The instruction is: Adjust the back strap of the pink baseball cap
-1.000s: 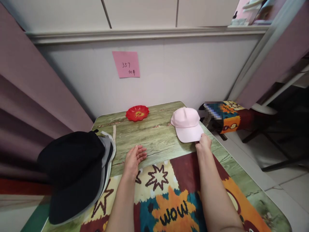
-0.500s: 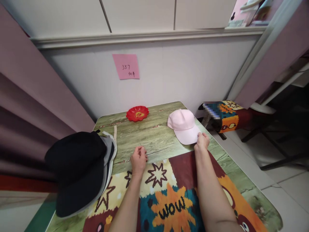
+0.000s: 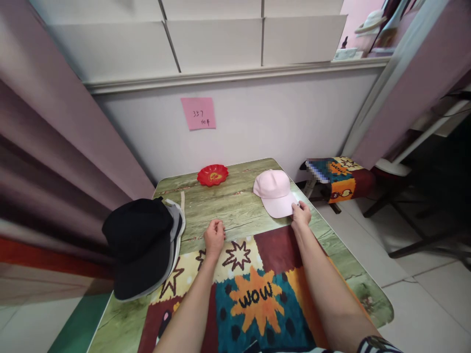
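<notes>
A pale pink baseball cap (image 3: 273, 186) rests at the far right of the wooden-patterned table (image 3: 235, 206), its brim turned towards me. The edge of that brim is pinched between the thumb and fingers of my right hand (image 3: 301, 214). My left hand (image 3: 215, 236) hovers or rests just beyond the patterned cloth (image 3: 257, 294), fingers loosely curled in with nothing seen in them. On the left lies a stack of caps, a black cap (image 3: 142, 245) on top, with grey and white brims showing beneath it.
A red scalloped dish (image 3: 212, 175) stands near the table's back edge. Behind it is a white wall with a pink note (image 3: 198, 113). A pink curtain (image 3: 91, 137) borders the left side. Beyond the right edge stands a cloth-covered stool (image 3: 342, 179).
The head view has shifted, so the wall panels show more and the things sit differently in frame. My right hand keeps hold of the cap's brim; my left hand stays curled.
</notes>
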`<state>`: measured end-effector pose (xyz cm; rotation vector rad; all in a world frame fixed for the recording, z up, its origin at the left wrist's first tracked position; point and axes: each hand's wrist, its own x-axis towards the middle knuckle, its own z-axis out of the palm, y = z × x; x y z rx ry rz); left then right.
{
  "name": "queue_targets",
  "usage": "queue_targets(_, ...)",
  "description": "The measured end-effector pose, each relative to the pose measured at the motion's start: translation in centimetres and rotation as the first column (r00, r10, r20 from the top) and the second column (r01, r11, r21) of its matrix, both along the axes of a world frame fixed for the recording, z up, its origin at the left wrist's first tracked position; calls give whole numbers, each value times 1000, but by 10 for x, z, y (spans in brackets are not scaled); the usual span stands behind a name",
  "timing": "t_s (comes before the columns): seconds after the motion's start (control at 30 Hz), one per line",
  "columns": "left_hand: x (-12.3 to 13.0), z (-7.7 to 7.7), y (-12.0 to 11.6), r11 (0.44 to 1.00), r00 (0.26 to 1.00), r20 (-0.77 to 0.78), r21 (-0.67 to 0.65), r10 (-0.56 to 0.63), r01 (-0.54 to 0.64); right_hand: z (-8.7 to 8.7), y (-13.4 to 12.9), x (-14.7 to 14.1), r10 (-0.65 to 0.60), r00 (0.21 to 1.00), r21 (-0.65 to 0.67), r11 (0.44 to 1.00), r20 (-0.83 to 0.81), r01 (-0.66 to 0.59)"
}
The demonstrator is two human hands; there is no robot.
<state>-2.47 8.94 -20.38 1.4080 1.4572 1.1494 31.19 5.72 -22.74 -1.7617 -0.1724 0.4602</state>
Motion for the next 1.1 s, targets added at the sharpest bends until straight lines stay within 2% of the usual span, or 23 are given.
queue_targets(0.13, -1, -1, -1, 1000, 1000, -26, 10, -2, 2, 8, -9, -5, 37, 982, -117, 993, 185, -15)
queue_targets(0.23, -1, -1, -2, 1000, 999, -47, 21, -5, 6, 17, -15, -7, 122, 948, -211, 976, 294, -61)
queue_targets(0.4, -2, -2, -1, 1000, 997, -72, 19, -18, 20, 33, -38, 1, 308, 852, -374, 916, 423, -146)
queue_targets(0.53, -2, -1, -1, 999, 994, -108, 30, -17, 20, 45, -52, 12, 392, 782, -462, 874, 484, -153)
queue_targets(0.63, -1, 3, -3, 999, 991, -136, 46, -11, 18, 47, -48, 11, 437, 723, -472, 865, 535, -174)
queue_targets(0.73, -1, 7, -5, 998, 988, -154, 61, -5, 14, 43, -35, 0, 505, 618, -495, 844, 602, -207)
queue_targets(0.83, 1, 9, -6, 998, 987, -163, 64, 4, 7, 39, -26, -13, 570, 554, -559, 802, 608, -211)
queue_targets(1.0, 2, 9, -7, 999, 986, -164, 48, 0, 8, 41, -23, -19, 660, 535, -668, 712, 528, -219)
queue_targets(1.1, 2, 8, -6, 999, 987, -162, 40, -11, 18, 45, -23, -17, 681, 541, -708, 676, 494, -205)
